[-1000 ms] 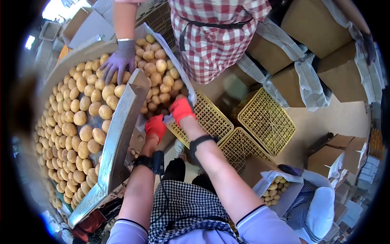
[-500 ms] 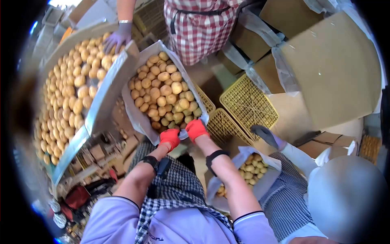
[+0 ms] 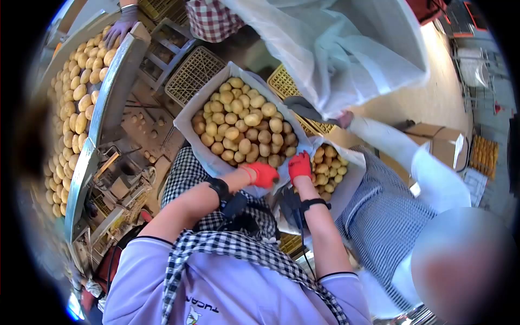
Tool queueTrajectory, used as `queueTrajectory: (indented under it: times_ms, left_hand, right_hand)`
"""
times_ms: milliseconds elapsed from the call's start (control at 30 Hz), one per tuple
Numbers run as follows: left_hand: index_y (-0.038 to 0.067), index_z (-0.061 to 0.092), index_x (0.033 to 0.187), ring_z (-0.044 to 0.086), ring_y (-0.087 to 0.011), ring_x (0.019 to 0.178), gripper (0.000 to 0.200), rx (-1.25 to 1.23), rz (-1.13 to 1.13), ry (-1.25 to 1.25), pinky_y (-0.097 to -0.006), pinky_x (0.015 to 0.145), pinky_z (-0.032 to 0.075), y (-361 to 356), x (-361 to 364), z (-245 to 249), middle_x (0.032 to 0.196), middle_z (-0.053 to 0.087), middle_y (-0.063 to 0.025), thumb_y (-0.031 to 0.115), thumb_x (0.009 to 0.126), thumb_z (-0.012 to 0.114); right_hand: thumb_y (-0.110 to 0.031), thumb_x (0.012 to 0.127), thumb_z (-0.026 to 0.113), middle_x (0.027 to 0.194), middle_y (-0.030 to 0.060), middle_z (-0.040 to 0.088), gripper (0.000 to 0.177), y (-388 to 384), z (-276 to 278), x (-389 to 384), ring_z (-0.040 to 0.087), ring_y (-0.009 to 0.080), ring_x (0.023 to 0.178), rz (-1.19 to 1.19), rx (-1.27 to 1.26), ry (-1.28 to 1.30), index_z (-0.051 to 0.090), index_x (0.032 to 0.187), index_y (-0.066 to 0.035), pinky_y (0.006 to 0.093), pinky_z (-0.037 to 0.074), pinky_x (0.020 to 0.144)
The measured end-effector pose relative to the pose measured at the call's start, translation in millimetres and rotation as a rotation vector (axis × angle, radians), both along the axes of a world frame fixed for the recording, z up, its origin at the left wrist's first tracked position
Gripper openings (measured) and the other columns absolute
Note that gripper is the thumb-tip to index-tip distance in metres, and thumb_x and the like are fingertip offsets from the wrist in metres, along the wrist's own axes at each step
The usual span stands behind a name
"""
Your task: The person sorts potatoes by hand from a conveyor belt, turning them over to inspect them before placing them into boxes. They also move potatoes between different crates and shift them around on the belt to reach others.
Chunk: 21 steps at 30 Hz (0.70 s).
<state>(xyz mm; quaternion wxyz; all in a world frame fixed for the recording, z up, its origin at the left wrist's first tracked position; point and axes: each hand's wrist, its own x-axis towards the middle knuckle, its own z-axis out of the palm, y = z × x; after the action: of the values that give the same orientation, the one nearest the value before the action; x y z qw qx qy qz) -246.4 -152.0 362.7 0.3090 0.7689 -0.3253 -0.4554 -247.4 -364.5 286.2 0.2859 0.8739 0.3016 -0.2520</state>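
A box lined with white plastic (image 3: 193, 115) is full of yellow potatoes (image 3: 241, 128) and sits right in front of me. My left hand (image 3: 264, 174), in a red glove, grips the near edge of the liner. My right hand (image 3: 299, 166), also in a red glove, holds the same near edge a little to the right. A second lined box of potatoes (image 3: 328, 167) stands just right of my right hand.
A metal-edged sorting table (image 3: 106, 95) piled with potatoes lies at the left. A person in white sleeves (image 3: 398, 149) lifts a large plastic bag (image 3: 346, 43) at the right. Yellow crates (image 3: 192, 73) sit behind the box. A gloved hand (image 3: 119, 27) of another person rests on the table.
The full box has come away from the sorting table toward me and to the right, both my hands still on its near edge. The person at the right has raised a plastic bag.
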Motion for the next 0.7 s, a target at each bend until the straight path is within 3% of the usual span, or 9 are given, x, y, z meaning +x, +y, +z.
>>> queueTrajectory:
  times_ms: [67, 100, 167, 300, 367, 433, 567, 633, 700]
  left_hand:
    - [0.014, 0.073, 0.115, 0.069, -0.0390, 0.103, 0.037, 0.158, 0.051, -0.072, -0.0491, 0.089, 0.055, 41, 12, 37, 0.110, 0.073, -0.0183, 0.033, 0.084, 0.064]
    - [0.017, 0.074, 0.117, 0.068, -0.0385, 0.108, 0.038, 0.241, 0.119, -0.053, -0.0486, 0.093, 0.054, 67, 14, 51, 0.115, 0.072, -0.0178, 0.033, 0.086, 0.062]
    - [0.017, 0.073, 0.121, 0.065, -0.0374, 0.113, 0.040, 0.333, 0.295, -0.100, -0.0474, 0.097, 0.052, 125, -2, 35, 0.120, 0.071, -0.0172, 0.035, 0.088, 0.061]
    - [0.011, 0.070, 0.125, 0.063, -0.0363, 0.118, 0.042, 0.367, 0.727, -0.203, -0.0450, 0.103, 0.050, 244, -59, 42, 0.126, 0.069, -0.0176, 0.035, 0.091, 0.064]
    - [0.007, 0.069, 0.124, 0.064, -0.0361, 0.116, 0.042, 0.337, 1.007, -0.124, -0.0430, 0.101, 0.050, 292, -99, 35, 0.123, 0.070, -0.0182, 0.035, 0.094, 0.064]
    - [0.006, 0.070, 0.124, 0.066, -0.0351, 0.115, 0.043, 0.361, 1.097, -0.033, -0.0412, 0.100, 0.051, 322, -124, 43, 0.122, 0.071, -0.0185, 0.035, 0.094, 0.064]
    - [0.002, 0.071, 0.122, 0.069, -0.0306, 0.109, 0.042, 0.290, 1.298, 0.124, -0.0370, 0.097, 0.051, 327, -146, 53, 0.119, 0.073, -0.0187, 0.033, 0.094, 0.067]
    - [0.000, 0.071, 0.123, 0.069, -0.0256, 0.108, 0.039, 0.102, 1.339, 0.191, -0.0359, 0.097, 0.052, 312, -130, 53, 0.118, 0.074, -0.0176, 0.029, 0.097, 0.066]
    - [0.000, 0.071, 0.121, 0.069, -0.0238, 0.110, 0.038, 0.013, 1.271, 0.095, -0.0348, 0.097, 0.052, 281, -101, 62, 0.117, 0.074, -0.0165, 0.030, 0.098, 0.066]
  right_hand:
    - [-0.023, 0.091, 0.060, 0.114, 0.0091, 0.074, 0.026, 13, 16, 0, 0.069, 0.0292, 0.109, -0.190, 0.241, 0.071, 0.075, 0.111, -0.018, 0.0527, 0.044, 0.105]
    - [-0.023, 0.091, 0.060, 0.114, 0.0091, 0.074, 0.026, 27, 26, 5, 0.069, 0.0292, 0.109, -0.195, 0.246, 0.069, 0.075, 0.111, -0.018, 0.0527, 0.044, 0.105]
    - [-0.027, 0.092, 0.058, 0.119, 0.0117, 0.073, 0.029, 57, 43, 6, 0.067, 0.0328, 0.113, -0.466, 0.437, 0.357, 0.073, 0.114, -0.017, 0.0489, 0.049, 0.101]
    - [-0.030, 0.094, 0.055, 0.119, 0.0133, 0.072, 0.029, 103, 71, -3, 0.066, 0.0341, 0.113, -0.458, 0.665, 0.433, 0.073, 0.114, -0.018, 0.0440, 0.052, 0.097]
    - [-0.025, 0.091, 0.059, 0.113, 0.0126, 0.072, 0.024, 132, 86, -6, 0.068, 0.0334, 0.109, -0.404, 0.700, 0.435, 0.071, 0.111, -0.018, 0.0476, 0.045, 0.103]
    - [-0.026, 0.092, 0.059, 0.113, 0.0120, 0.072, 0.024, 152, 124, -14, 0.067, 0.0334, 0.109, -0.326, 0.783, 0.429, 0.070, 0.111, -0.018, 0.0477, 0.045, 0.103]
    - [-0.027, 0.093, 0.057, 0.113, 0.0111, 0.071, 0.025, 171, 118, -49, 0.065, 0.0325, 0.112, -0.269, 0.992, 0.470, 0.069, 0.113, -0.016, 0.0479, 0.046, 0.102]
    - [-0.031, 0.094, 0.058, 0.122, 0.0159, 0.068, 0.035, 171, 117, -52, 0.062, 0.0356, 0.118, -0.398, 0.974, 0.551, 0.067, 0.122, -0.013, 0.0480, 0.046, 0.104]
    - [-0.036, 0.095, 0.058, 0.133, 0.0204, 0.064, 0.046, 172, 96, -59, 0.058, 0.0408, 0.124, -0.908, 1.081, 0.483, 0.061, 0.133, -0.009, 0.0475, 0.045, 0.107]
